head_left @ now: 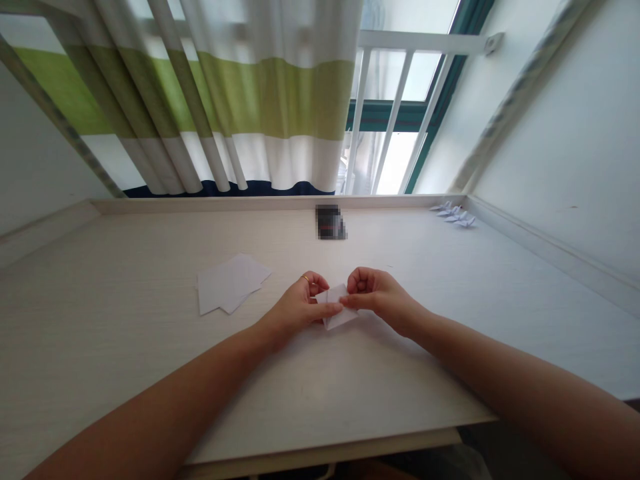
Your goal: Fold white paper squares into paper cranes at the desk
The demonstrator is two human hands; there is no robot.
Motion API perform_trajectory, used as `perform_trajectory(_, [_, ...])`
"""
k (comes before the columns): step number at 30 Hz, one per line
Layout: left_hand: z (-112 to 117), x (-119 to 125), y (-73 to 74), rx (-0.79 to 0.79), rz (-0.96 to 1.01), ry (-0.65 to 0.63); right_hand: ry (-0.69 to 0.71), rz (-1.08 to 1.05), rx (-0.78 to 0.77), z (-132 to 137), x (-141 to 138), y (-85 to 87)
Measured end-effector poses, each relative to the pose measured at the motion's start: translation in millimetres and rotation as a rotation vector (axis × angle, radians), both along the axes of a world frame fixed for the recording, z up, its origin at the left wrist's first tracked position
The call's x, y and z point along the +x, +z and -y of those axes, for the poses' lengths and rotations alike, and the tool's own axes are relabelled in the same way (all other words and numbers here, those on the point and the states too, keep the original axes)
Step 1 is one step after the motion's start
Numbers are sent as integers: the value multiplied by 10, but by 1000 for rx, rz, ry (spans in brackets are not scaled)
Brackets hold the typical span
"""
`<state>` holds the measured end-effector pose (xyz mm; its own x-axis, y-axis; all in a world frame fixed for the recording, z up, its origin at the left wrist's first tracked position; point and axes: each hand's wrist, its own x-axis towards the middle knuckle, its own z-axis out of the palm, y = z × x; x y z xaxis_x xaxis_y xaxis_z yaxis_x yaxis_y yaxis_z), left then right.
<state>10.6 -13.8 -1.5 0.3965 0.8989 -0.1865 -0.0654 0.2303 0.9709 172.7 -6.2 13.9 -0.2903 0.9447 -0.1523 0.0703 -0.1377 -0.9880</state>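
Both hands [296, 303] holding folded paper [341, 319], white sheets [226, 283] nearby

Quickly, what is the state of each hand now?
Left hand: closed, holding the folded paper.
Right hand: closed, pinching the same paper.

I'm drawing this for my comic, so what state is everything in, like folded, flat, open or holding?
Left hand: pinching the small paper
Right hand: pinching the small paper
Small paper: folded
White sheets: flat, unevenly overlapping
Far-corner paper shapes: folded, grouped together
Curtain: drawn partway, leaving the window uncovered at right
Dark object: blurred, can't tell
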Motion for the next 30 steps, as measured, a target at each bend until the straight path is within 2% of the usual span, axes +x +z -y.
perform_trajectory(7, [17, -9, 8, -22, -68, -71, 42, 2, -25, 47, -27, -19])
perform_trajectory(15, [46, -24, 79, -31, 21, -102, 19, -39, -10, 41, -19, 21])
perform_trajectory(21, [57, -36, 115, 9, 10, -130, 1, -45, -10, 29, -8, 31])
perform_trajectory(30, [53, -50, 80, -13, 61, -198, 5, -61, -24, 11, 7, 16])
